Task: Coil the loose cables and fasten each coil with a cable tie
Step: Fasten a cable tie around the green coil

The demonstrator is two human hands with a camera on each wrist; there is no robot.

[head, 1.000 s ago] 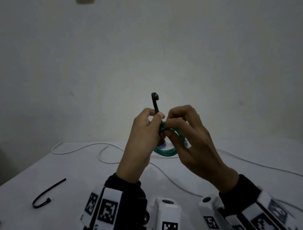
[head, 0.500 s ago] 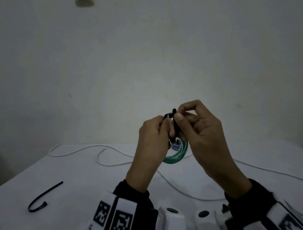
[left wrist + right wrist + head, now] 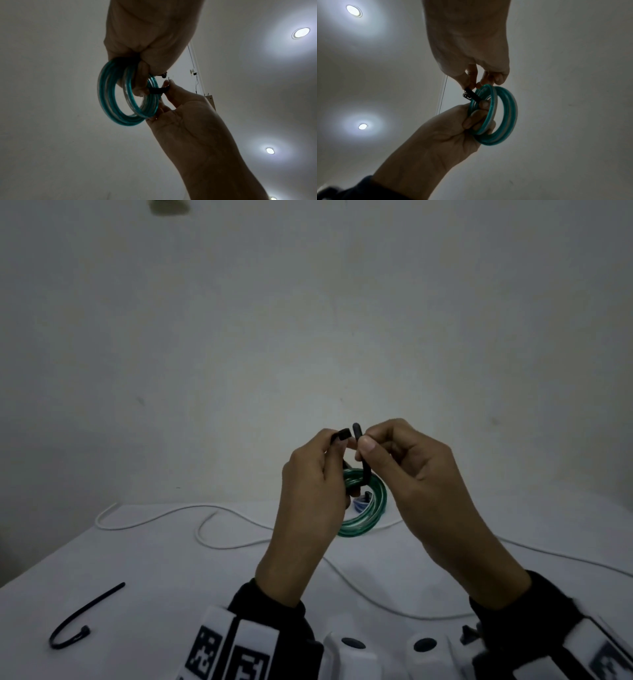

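Hands [image 3: 313, 491] pinching cable tie [image 3: 365, 470]

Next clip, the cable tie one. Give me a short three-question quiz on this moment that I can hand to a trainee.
1. True or false: the black cable tie around the green coil is already closed into a loop.
2. Which hand pinches the plain tip of that tie? A) left hand B) right hand C) neither
3. Fill in: a second black tie lies on the table to the person's ____.

Key
1. False: in the head view the head end and the tip stand apart, one in each hand.
2. B: the right hand pinches the tip, while the left holds the head end and the coil.
3. Left, near the white cable, which lies uncoiled.
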